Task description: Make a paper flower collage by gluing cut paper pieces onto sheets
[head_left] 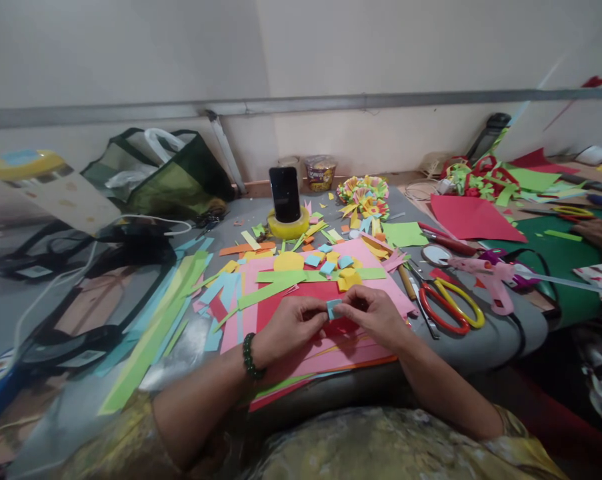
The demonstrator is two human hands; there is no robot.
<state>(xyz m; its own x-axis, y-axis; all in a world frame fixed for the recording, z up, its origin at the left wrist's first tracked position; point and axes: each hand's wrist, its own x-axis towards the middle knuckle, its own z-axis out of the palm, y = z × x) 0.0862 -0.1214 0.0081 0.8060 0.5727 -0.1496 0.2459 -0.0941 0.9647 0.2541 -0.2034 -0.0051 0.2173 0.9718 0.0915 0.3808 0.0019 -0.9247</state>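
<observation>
Between my two hands is a small light blue paper square [333, 309], held over a red sheet [275, 304] on top of pink paper. My left hand [297, 325], with a dark green bead bracelet at its wrist, pinches the square's left side. On the other side, my right hand [375, 315] grips it between thumb and fingers. Just beyond lie several loose blue squares [327, 268] and a yellow paper piece [349, 279]. Light green strips [281, 276] cross the red sheet behind my hands.
Scissors with red and yellow handles [451, 307] and a pink glue gun [495, 280] lie at right. A phone [285, 193] stands in a yellow tape roll [288, 227]. Long green strips [161, 327] lie left. Another person's hand [601, 237] is at far right.
</observation>
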